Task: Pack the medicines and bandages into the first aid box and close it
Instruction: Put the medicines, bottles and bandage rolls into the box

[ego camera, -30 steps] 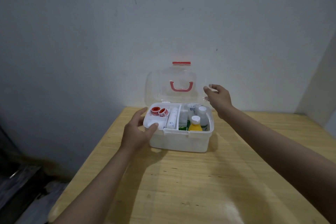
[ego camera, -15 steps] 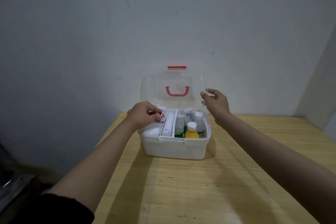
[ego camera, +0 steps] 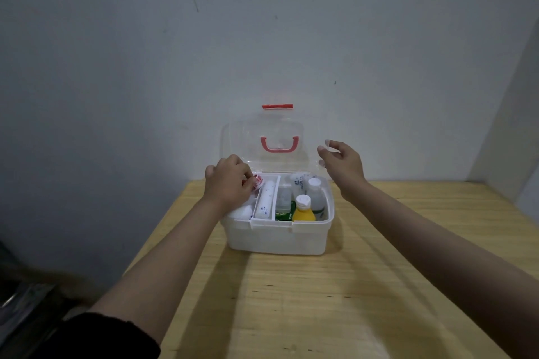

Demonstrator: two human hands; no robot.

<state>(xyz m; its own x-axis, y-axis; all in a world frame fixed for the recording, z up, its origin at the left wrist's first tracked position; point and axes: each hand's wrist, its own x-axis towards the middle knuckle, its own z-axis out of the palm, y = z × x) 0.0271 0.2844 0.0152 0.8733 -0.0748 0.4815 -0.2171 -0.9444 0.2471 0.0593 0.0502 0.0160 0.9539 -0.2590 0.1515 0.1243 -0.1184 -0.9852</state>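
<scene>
The white first aid box [ego camera: 277, 237] stands open at the back of the wooden table. Its clear lid [ego camera: 245, 137], with a red handle [ego camera: 279, 145], is upright. Inside are a white bandage roll [ego camera: 267, 198], a yellow bottle [ego camera: 303, 210], a clear white-capped bottle [ego camera: 315, 194] and a green packet [ego camera: 283, 216]. My left hand [ego camera: 229, 181] is over the box's back left compartment, fingers curled on a red and white tape roll [ego camera: 258, 181]. My right hand [ego camera: 342, 165] pinches the lid's right edge.
The table [ego camera: 320, 300] runs toward me from the box, with its left edge near my left forearm and a dark floor below. A grey wall stands right behind the box. Another wall closes the far right corner.
My left hand left the box's front left corner, moved up into the back left compartment and closed on the tape roll. My right hand stays at the lid's edge.
</scene>
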